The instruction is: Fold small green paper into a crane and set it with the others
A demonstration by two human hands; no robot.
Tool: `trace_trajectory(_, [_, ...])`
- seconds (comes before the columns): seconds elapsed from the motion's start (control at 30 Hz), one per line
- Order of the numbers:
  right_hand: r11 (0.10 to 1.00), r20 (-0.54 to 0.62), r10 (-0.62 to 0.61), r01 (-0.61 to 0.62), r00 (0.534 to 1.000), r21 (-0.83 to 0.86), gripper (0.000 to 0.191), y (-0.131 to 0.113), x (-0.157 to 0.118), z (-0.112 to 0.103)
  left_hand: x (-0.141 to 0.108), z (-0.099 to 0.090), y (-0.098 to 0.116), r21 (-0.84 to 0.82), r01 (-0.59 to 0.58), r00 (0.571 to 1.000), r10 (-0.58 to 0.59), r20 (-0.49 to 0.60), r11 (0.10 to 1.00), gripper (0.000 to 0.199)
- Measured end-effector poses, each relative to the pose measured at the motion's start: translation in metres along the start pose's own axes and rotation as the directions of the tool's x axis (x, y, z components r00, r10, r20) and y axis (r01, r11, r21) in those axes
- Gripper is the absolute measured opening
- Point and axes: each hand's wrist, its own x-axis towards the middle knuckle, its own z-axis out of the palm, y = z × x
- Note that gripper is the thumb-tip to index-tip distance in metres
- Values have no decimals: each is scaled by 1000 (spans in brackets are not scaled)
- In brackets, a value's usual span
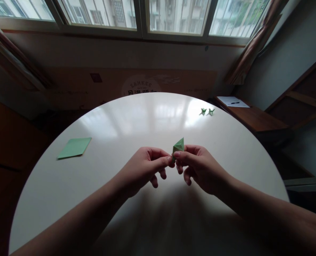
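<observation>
A small folded piece of green paper (178,145) is held up between both hands above the white table, one pointed corner upward. My right hand (197,161) pinches it between thumb and forefinger on its right and lower side. At its lower left edge my left hand (150,163) pinches with thumb and forefinger, and the fingertips of both hands nearly meet. The other fingers of each hand hang loosely curled. The paper's lowest part is partly hidden by the fingertips.
The round white table (107,124) carries a stack of green square paper (74,148) at the left and two small folded green figures (203,111) at the back right. Beyond them, a wooden side table (264,119) bears a white sheet (232,101) with a pen.
</observation>
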Motion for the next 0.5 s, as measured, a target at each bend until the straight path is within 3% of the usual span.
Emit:
trace_trajectory(0.2, [1000, -3, 1, -1, 1000, 0, 20, 1, 1, 0, 0, 1, 0, 50, -42, 999, 42, -3, 998, 18])
trace_trajectory(0.5, [1000, -36, -5, 4, 999, -1, 15, 4, 1, 1, -3, 7, -1, 248, -85, 988, 113, -101, 965, 17])
